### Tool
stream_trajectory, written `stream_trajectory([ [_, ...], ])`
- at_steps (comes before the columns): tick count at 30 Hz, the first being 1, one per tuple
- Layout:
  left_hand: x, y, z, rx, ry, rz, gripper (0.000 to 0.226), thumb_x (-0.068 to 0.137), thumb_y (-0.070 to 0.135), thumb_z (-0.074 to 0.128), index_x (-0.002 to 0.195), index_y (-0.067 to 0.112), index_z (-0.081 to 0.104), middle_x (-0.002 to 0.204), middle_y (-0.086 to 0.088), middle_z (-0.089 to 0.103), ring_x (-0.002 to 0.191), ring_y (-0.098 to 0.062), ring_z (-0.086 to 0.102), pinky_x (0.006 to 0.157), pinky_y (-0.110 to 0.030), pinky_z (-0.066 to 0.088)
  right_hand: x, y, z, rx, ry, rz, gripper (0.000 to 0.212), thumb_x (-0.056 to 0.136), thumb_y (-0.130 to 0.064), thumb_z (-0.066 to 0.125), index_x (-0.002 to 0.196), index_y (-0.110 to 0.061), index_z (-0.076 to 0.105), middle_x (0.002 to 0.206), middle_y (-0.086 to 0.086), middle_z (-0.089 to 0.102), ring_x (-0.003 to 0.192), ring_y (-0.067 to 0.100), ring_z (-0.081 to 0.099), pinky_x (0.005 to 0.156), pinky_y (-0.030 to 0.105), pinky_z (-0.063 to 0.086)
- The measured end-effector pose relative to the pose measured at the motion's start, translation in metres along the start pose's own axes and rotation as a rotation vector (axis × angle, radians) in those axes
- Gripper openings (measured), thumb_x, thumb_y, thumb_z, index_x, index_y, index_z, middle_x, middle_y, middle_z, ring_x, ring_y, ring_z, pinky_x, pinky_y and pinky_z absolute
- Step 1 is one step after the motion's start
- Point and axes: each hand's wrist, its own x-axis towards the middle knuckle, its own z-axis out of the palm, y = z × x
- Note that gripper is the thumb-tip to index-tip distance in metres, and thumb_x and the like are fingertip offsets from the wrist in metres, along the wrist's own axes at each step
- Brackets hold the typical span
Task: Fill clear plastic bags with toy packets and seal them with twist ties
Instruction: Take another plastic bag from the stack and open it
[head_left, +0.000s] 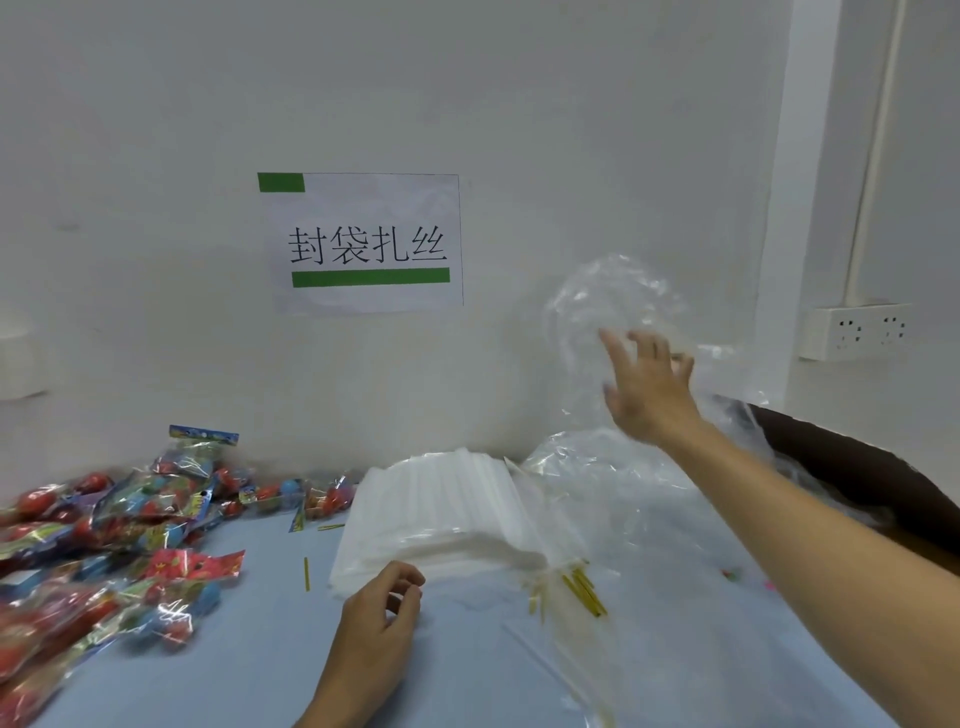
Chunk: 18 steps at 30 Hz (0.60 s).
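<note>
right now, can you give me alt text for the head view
A person's right hand reaches up with spread fingers at a crumpled clear plastic bag against the wall, while the left hand rests loosely curled by a stack of flat bags. Toy packets lie piled left on the blue table, gold twist ties right.

a blue table (270, 654) carries toy packets (104, 551), a stack of clear bags (441, 514) and twist ties (584, 592).
</note>
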Motion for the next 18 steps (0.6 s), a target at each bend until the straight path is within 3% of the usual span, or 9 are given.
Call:
stream_trajectory([
  [2,0.001,0.000,-0.001,0.005,-0.004,0.001,0.019,0.099,0.012,0.054,0.088,0.025,0.063,0.089,-0.002,0.067,0.083,-0.016,0.062,0.064,-0.014,0.046,-0.002,0.004,0.018,-0.174,-0.504,0.154,0.085,0.100,-0.046,0.047,0.158,-0.021,-0.010,0.164,0.018,-0.004,0.149,0.041,0.005,0.116,0.058,0.015],
  [4,0.003,-0.001,-0.001,0.013,-0.007,0.005,0.019,0.099,0.012,0.054,0.088,0.025,0.063,0.089,-0.001,0.067,0.082,-0.016,0.062,0.063,-0.013,0.046,-0.010,0.000,0.027,-0.196,-0.630,0.175,0.081,0.101,-0.049,0.042,0.158,-0.019,-0.009,0.164,0.016,-0.015,0.150,0.045,-0.003,0.117,0.060,0.010],
  [6,0.004,-0.002,-0.001,0.016,-0.006,0.011,0.019,0.099,0.012,0.054,0.087,0.025,0.063,0.088,0.000,0.067,0.082,-0.016,0.062,0.063,-0.013,0.046,-0.026,-0.011,0.029,-0.164,-0.581,0.111,0.065,0.102,-0.046,0.040,0.156,-0.019,0.016,0.165,0.015,0.002,0.148,0.042,0.012,0.117,0.055,0.019],
  [8,0.004,-0.002,0.000,0.020,-0.009,0.012,0.020,0.099,0.013,0.054,0.087,0.026,0.063,0.088,0.000,0.067,0.082,-0.016,0.062,0.064,-0.012,0.047,-0.045,-0.022,0.023,-0.055,-0.643,0.056,0.050,0.102,-0.043,0.044,0.147,-0.023,0.039,0.157,0.007,0.028,0.139,0.032,0.037,0.112,0.045,0.034],
  [12,0.003,-0.004,0.001,0.038,-0.018,0.012,0.022,0.099,0.013,0.053,0.086,0.028,0.062,0.089,0.002,0.067,0.083,-0.014,0.061,0.066,-0.015,0.047,-0.087,-0.034,0.001,0.201,-0.794,0.092,0.022,0.093,-0.037,0.065,0.111,-0.024,0.068,0.120,-0.001,0.064,0.100,0.017,0.064,0.079,0.026,0.051],
  [14,0.004,-0.005,0.001,0.041,-0.021,0.018,0.022,0.099,0.013,0.054,0.086,0.029,0.062,0.089,0.002,0.067,0.082,-0.014,0.062,0.067,-0.018,0.048,-0.108,-0.040,-0.004,0.197,-0.874,0.085,0.030,0.084,-0.040,0.075,0.105,-0.018,0.071,0.109,-0.001,0.068,0.093,0.016,0.068,0.064,0.021,0.047],
  [16,0.003,-0.005,0.001,0.037,-0.025,0.016,0.022,0.099,0.013,0.054,0.086,0.029,0.062,0.089,0.001,0.067,0.082,-0.015,0.062,0.068,-0.019,0.049,-0.125,-0.048,-0.005,0.118,-1.015,0.069,0.052,0.073,-0.052,0.081,0.107,-0.015,0.066,0.108,-0.002,0.066,0.091,0.017,0.066,0.067,0.024,0.047],
  [18,0.003,-0.005,0.001,0.034,-0.020,0.014,0.022,0.099,0.014,0.054,0.086,0.030,0.062,0.089,0.002,0.067,0.081,-0.016,0.062,0.068,-0.020,0.049,-0.136,-0.054,0.001,0.055,-1.124,0.058,0.057,0.063,-0.063,0.083,0.091,-0.019,0.058,0.092,-0.006,0.061,0.082,0.018,0.060,0.072,0.026,0.047],
])
